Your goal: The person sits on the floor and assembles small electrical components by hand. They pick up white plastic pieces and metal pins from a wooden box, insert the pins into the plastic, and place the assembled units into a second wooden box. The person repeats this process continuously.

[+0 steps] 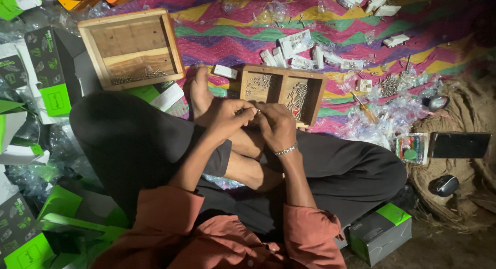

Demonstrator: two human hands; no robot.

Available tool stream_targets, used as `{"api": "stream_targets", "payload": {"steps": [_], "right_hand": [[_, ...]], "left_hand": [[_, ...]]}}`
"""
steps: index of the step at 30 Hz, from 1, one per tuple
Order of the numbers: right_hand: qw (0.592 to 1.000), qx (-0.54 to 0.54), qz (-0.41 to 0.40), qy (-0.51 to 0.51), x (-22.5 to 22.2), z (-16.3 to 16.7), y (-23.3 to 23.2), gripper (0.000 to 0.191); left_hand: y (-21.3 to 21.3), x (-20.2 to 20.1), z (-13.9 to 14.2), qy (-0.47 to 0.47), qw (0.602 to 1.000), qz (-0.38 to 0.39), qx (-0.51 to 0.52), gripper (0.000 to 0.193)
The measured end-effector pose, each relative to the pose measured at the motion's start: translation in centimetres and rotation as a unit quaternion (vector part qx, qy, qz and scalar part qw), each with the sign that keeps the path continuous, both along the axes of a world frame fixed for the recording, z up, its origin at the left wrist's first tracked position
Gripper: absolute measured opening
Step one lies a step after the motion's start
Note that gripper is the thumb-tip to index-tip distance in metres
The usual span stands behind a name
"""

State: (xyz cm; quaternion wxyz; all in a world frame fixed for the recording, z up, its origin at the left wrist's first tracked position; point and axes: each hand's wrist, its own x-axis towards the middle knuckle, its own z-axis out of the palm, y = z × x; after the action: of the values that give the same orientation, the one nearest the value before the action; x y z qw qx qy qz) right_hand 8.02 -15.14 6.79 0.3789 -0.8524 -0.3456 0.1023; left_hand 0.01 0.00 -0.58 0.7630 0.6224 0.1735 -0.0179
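Two hands meet at the frame's centre: the left hand (227, 115) and right hand (276, 125) both curl closed, fingertips pinching a small part (257, 112) too tiny to identify. Just above them sits a divided wooden tray (311, 101) of screws, on a zigzag-patterned mat (232, 39) on the floor

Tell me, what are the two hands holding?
Both the left hand and right hand pinch something tiny between their fingertips, above the small two-compartment wooden tray. It is too small to identify.
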Motion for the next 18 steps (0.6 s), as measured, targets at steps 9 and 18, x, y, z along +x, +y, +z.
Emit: {"api": "stream_targets", "payload": {"steps": [9,18], "right_hand": [[0.996,0.04,-0.005,0.074,-0.08,-0.37,-0.03,0.02],[0.994,0.037,-0.059,0.078,-0.45,-1.01,0.31,0.012]], "left_hand": [[-0.04,0.01,-0.61,-0.006,1.0,-0.002,-0.005,0.01],[0.06,0.19,-0.34,-0.015,0.999,-0.013,-0.049,0.01]]}}
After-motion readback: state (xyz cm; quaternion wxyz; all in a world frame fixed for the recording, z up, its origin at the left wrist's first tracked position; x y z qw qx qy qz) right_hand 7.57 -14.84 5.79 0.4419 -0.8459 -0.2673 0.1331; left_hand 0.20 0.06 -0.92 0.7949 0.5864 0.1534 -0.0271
